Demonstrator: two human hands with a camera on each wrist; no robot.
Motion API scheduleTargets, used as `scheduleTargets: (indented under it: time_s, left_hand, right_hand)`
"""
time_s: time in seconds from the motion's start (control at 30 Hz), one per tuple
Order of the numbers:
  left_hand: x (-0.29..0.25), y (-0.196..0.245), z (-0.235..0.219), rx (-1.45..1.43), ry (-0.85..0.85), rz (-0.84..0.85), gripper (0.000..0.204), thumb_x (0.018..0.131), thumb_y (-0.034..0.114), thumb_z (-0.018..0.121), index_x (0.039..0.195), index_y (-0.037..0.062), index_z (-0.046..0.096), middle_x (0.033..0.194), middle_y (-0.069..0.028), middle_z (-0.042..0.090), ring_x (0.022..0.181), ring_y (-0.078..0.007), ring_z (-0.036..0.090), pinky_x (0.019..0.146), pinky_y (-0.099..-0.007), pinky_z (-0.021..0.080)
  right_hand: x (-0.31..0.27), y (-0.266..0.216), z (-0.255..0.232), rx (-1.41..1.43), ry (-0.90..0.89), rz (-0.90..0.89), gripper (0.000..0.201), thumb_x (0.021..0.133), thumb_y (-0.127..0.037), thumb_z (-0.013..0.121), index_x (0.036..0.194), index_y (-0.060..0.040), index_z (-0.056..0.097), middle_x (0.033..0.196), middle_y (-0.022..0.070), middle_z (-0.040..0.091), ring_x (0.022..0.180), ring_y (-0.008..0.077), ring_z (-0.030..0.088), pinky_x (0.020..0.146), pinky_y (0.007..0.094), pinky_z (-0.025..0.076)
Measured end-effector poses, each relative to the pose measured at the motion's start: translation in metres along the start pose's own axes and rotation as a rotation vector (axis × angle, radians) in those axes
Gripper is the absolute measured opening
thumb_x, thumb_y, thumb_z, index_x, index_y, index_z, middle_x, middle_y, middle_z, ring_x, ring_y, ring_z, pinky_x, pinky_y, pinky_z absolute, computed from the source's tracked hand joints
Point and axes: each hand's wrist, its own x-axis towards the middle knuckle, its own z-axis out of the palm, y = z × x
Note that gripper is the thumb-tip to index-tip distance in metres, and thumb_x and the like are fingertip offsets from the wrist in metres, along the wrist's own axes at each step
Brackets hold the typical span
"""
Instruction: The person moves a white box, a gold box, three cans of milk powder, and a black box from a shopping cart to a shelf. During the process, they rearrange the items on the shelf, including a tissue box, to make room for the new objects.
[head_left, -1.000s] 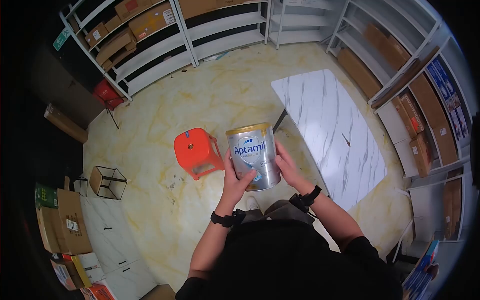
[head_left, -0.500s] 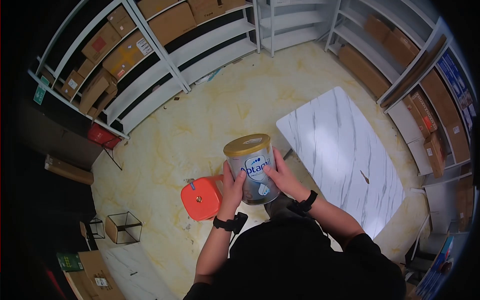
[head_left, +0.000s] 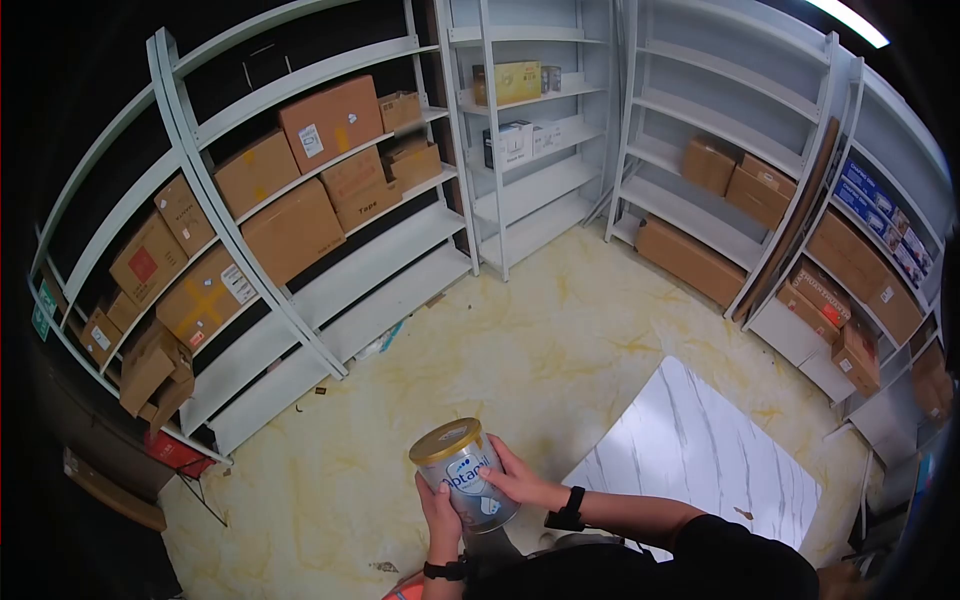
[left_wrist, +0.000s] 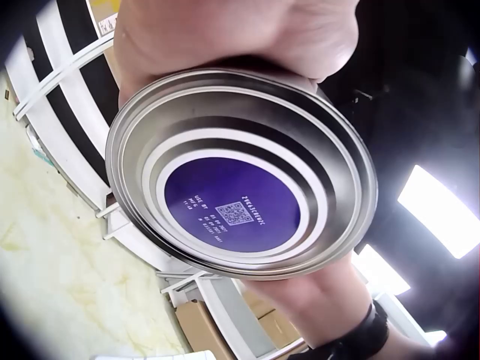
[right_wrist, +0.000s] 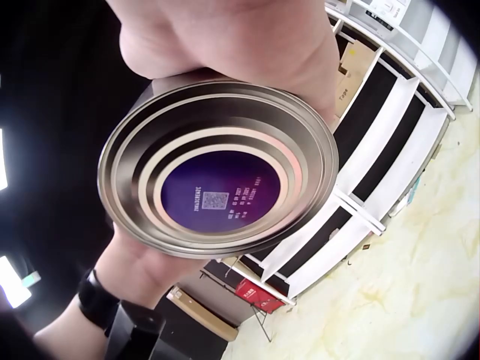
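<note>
A silver formula tin (head_left: pixel 478 490) with a gold lid (head_left: pixel 446 440) and an Aptamil label is held up in front of the body, tilted. My left hand (head_left: pixel 440 512) grips its left side, thumb on the front. On the right side, my right hand (head_left: pixel 518 478) clasps it with the thumb across the label. Both wrist views look at the tin's underside: a metal rim (left_wrist: pixel 129 187) around a purple disc (right_wrist: pixel 221 191) printed with a square code and dates. In those views the palms press the tin's wall from opposite sides.
A white marbled table (head_left: pixel 700 450) stands to the right. Metal shelves (head_left: pixel 405 270) with cardboard boxes (head_left: pixel 290 232) line the back and sides. A sliver of the red stool (head_left: pixel 407 590) shows at the bottom edge. A red folding chair (head_left: pixel 178 452) is at the far left.
The head view has tilted up and turned, bringing more shelving into sight and moving the stool almost out of frame. The tin stays between both hands, now lower in the picture.
</note>
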Motion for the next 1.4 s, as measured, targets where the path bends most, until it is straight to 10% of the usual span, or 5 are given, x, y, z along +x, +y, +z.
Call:
scheduleTargets:
  time_s: [0.47,1.4]
  left_hand:
    - [0.323,-0.025,0.115,-0.098,-0.506,-0.122,0.053,0.091,0.022,0.056,0.135,0.0007,0.037,0.128,-0.0137,0.052,0.118,-0.0225,0.051,0.102,-0.0367,0.042]
    - [0.69,-0.197,0.684,-0.034,-0.821,-0.151,0.071,0.088,0.038,0.07,0.135,-0.0002,0.035,0.127,-0.0132,0.051,0.117,-0.0214,0.051,0.101,-0.0367,0.042]
  right_hand:
    - [0.216,0.006,-0.135,-0.119,0.53,-0.053,0.065,0.099,-0.017,0.05,0.153,-0.0001,0.019,0.148,0.0164,0.039,0.137,0.0246,0.036,0.115,0.0367,0.028]
    - [0.445,-0.054,-0.744,-0.182,0.858,-0.113,0.065,0.094,-0.018,0.058,0.149,0.0,0.026,0.138,0.0204,0.049,0.128,0.0286,0.049,0.109,0.0394,0.038]
